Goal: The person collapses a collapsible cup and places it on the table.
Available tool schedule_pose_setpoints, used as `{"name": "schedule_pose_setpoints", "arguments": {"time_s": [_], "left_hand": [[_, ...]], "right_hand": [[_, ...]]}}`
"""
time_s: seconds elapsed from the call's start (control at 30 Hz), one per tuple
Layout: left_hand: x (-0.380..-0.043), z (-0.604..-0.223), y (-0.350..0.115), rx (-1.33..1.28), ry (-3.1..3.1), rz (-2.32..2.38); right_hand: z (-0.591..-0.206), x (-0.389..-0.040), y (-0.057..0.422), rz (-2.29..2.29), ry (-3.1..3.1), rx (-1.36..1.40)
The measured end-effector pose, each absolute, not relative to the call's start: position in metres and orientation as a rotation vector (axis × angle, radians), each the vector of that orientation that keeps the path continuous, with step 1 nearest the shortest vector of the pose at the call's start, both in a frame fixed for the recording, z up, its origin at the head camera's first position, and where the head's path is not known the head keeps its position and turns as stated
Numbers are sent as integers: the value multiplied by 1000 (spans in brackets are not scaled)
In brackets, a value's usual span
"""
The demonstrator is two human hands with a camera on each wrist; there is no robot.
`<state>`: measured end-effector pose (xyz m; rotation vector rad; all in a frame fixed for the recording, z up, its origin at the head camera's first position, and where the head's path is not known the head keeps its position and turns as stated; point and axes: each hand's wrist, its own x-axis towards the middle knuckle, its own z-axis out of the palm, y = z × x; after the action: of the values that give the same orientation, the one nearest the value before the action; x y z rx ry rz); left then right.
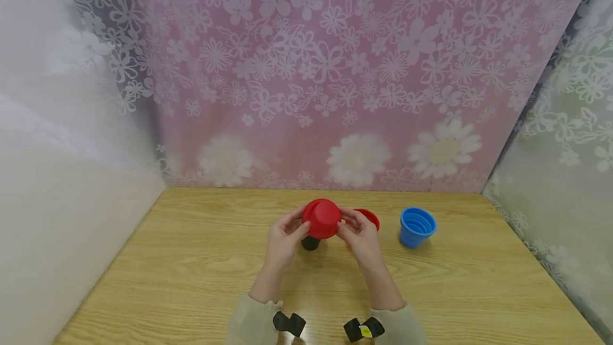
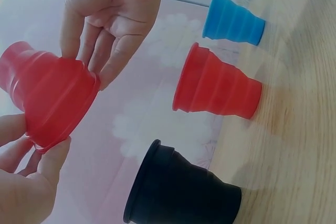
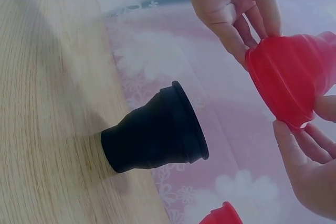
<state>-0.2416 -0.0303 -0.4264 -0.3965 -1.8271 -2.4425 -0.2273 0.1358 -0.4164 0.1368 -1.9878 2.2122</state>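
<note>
A red collapsible cup (image 1: 325, 218) is in the air, its narrow base turned up and towards me. My left hand (image 1: 282, 243) pinches its wide rim on one side, thumb against the ribbed wall. On the opposite side my right hand (image 1: 362, 238) pinches the same rim with thumb and fingers. Both wrist views show the cup tilted and raised above the table. Below it stands a black collapsible cup (image 3: 155, 129), upright and mostly hidden from the head view. A second red cup (image 2: 218, 83) stands upright beyond my right hand, which partly covers it in the head view.
To the right, a blue collapsible cup (image 1: 416, 229) stands upright and extended on the wooden table (image 1: 191, 270). Behind the table hangs a pink flowered curtain (image 1: 297, 95). Pale sheets close off the left and right sides.
</note>
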Motion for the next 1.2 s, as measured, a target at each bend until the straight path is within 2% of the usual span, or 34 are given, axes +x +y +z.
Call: {"name": "schedule_pose_setpoints", "arguments": {"time_s": [0.27,0.7,1.2], "left_hand": [[-240,-424,-30,-473,-1847,-2409],[-242,-421,-30,-274,-1831,-2452],[-242,-422,-33,-305,-1954,-2451]], "right_hand": [[-416,-228,134,2138,-2015,86],[-414,-226,136,2045,-1994,134],[-414,-224,134,2033,-2029,103]]}}
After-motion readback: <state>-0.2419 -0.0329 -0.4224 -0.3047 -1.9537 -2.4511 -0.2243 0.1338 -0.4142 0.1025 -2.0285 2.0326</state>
